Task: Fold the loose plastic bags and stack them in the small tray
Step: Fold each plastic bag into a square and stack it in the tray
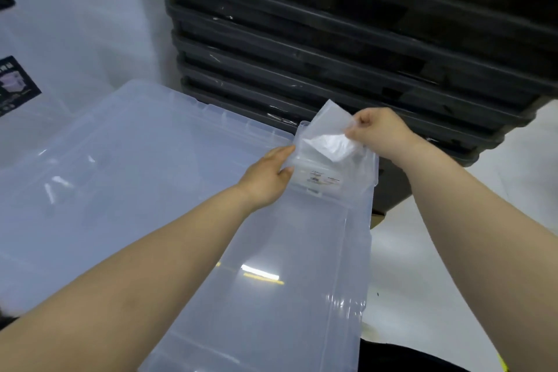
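- left hand (267,177) was gripping the left wall of the small tray (367,181), thumb and fingers clamped on it
- right hand (377,133) had the plastic bag (327,142) pinched, its lower end down in the tray
- tray sat on a big clear lid (151,175), black crates (332,39) just behind

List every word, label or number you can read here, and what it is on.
Dark sticker on the clear storage box, far left: white print, too blurred to read.
Small printed label at the small tray front: too small to read.
No other text shows.
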A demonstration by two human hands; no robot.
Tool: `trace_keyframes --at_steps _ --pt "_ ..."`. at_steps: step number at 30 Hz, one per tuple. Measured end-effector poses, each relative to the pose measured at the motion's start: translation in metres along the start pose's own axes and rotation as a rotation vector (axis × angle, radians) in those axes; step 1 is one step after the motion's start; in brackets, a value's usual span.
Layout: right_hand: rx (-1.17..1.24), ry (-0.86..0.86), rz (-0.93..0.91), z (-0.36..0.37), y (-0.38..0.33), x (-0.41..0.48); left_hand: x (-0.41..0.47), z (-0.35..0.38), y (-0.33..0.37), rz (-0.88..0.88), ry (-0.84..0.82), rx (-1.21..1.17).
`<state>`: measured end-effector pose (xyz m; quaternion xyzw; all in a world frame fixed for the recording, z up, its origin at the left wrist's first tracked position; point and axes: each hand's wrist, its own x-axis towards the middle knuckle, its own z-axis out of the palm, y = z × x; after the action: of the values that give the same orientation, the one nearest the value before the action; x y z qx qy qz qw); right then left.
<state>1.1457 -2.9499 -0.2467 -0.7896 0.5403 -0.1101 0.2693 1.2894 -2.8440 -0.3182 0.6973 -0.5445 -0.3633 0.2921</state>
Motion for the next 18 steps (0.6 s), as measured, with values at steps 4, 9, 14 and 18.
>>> trace_keyframes --at_steps 4,9,14,18 --pt "-0.217 -0.075 -0.028 0.0 0.001 0.014 0.004 0.004 -0.006 -0.022 -0.031 -0.124" --pt "-0.383 -0.196 -0.068 0.006 0.001 0.021 0.004 0.007 -0.009 -0.02 -0.029 -0.207" --pt "-0.601 -0.136 -0.111 0.019 -0.003 0.024 0.007 0.012 -0.011 -0.009 0.044 -0.209" --pt "-0.749 0.075 -0.196 0.034 -0.002 0.019 0.009 0.014 -0.011 -0.008 0.057 -0.194"
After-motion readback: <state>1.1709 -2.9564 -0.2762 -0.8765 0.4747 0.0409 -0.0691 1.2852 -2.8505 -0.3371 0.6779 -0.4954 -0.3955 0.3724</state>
